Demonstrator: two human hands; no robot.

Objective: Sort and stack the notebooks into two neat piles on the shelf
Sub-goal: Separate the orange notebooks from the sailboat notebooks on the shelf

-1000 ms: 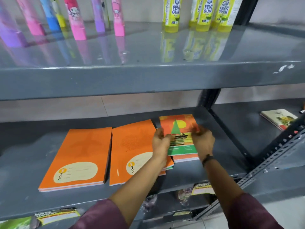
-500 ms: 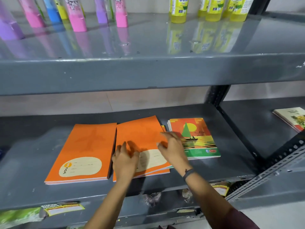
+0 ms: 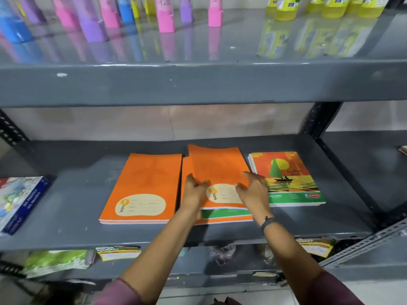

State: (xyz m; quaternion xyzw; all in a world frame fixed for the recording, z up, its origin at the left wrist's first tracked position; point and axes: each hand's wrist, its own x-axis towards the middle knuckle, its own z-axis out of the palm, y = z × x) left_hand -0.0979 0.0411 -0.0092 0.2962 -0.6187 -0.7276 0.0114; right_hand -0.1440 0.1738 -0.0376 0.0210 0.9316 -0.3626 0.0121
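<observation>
Three groups of notebooks lie on the grey middle shelf (image 3: 66,205). A neat orange pile (image 3: 141,186) sits at the left. In the middle, both hands hold the top orange notebook (image 3: 218,166), which is shifted back and askew. My left hand (image 3: 195,192) grips its left edge and my right hand (image 3: 253,192) holds its right side with fingers spread on the cover. Under it a notebook with a green band (image 3: 220,213) shows, on top of more orange ones. A pile topped by a sailboat cover (image 3: 286,172) lies at the right.
A blue and white box (image 3: 19,201) sits at the shelf's left end. Pink, purple and blue bottles (image 3: 165,16) and yellow gum bottles (image 3: 286,7) stand on the upper shelf. A dark upright post (image 3: 319,119) borders the right side. Packets (image 3: 119,253) lie on the shelf below.
My hands closed on the middle pile's top orange notebook and slid it back, uncovering a green-banded notebook beneath. A second ago they were setting the sailboat notebook on the right pile.
</observation>
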